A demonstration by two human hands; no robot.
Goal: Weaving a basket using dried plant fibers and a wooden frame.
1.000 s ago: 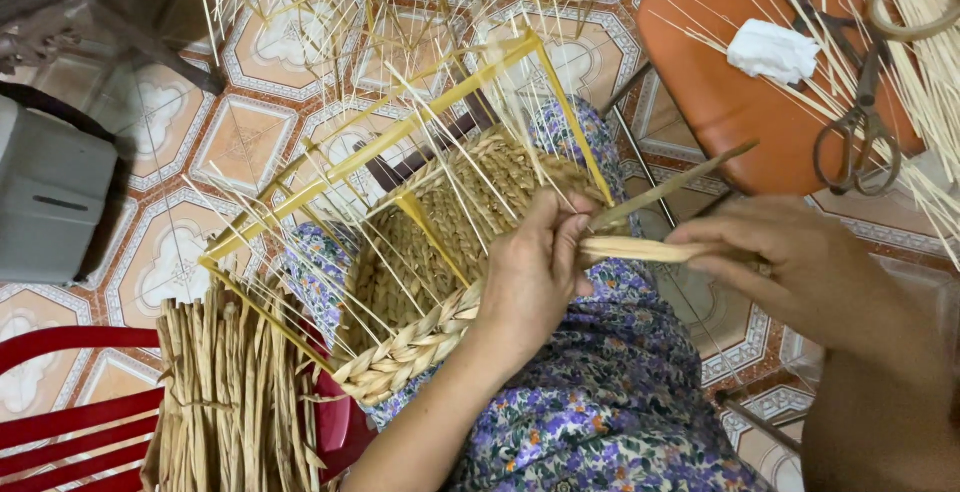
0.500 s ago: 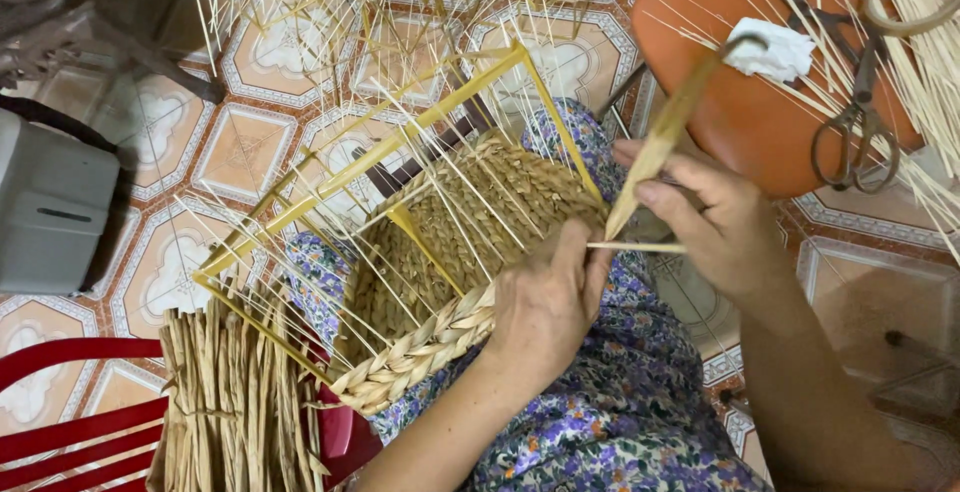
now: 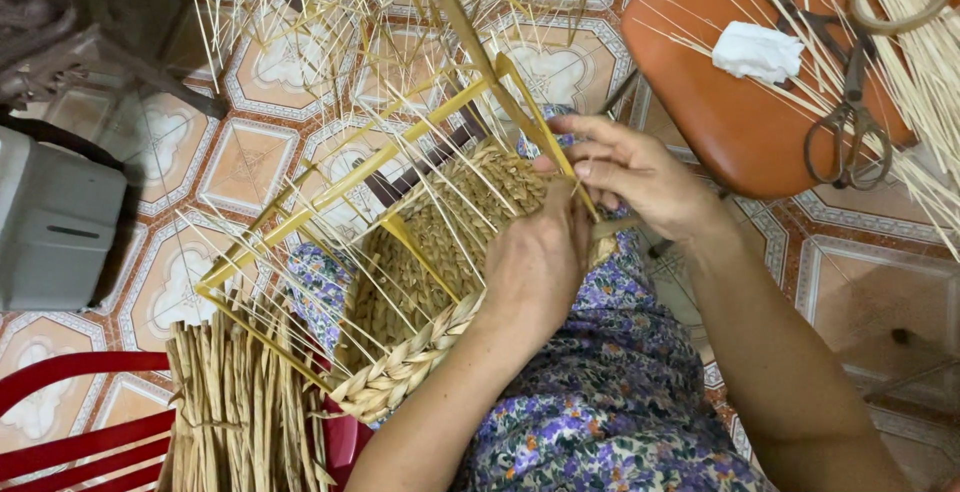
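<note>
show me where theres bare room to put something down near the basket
Bare tile floor right of the right hand, below the orange stool; more tile between the grey box and the yellow frame. The stool top and lap are crowded.

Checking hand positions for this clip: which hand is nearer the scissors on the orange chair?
Right. The right hand works at the basket's edge, closer to the scissors; the left hand sits farther away.

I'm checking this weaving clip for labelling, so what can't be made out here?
- Head view: the left hand covers the basket rim being worked.
- What the right hand's fingertips pinch is hidden behind the left hand.
- The straw bundle and red chair are cut off by the bottom edge.
- The scissors blades are crossed by thin reeds.
</note>
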